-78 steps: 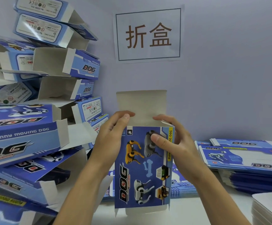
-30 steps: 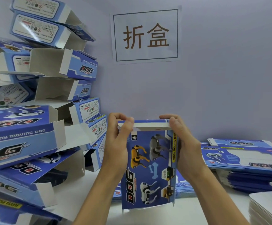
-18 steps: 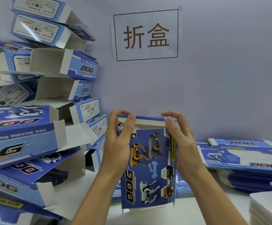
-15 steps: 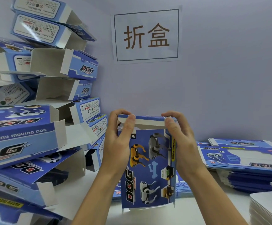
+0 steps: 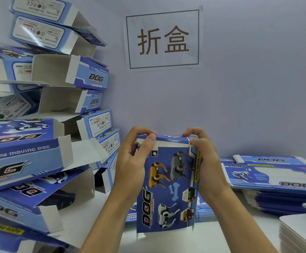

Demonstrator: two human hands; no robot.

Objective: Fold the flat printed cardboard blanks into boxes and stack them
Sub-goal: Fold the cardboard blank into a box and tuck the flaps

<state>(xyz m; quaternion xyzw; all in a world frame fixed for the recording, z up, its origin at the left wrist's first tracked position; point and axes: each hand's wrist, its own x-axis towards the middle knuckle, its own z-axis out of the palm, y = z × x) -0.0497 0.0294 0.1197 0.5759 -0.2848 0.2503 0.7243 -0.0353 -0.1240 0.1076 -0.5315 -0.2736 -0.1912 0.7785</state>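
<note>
A blue printed box with robot dogs and "DOG" lettering stands upright on the white table in front of me. My left hand grips its upper left corner, thumb across the white tuck strip of the top flap. My right hand grips the upper right corner, fingers curled over the folded-down flap. The flap lies nearly flat on top, a white strip still showing along its front. The box's lower flaps hang loose at the table.
A leaning pile of folded boxes with open ends fills the left side, close to my left arm. Flat blue blanks are stacked at the right, white card stacks at the near right. A paper sign hangs on the wall.
The tall white top flap that stood upright has been folded down over the box. Both hands moved up to the top corners and now press the flap lower.
</note>
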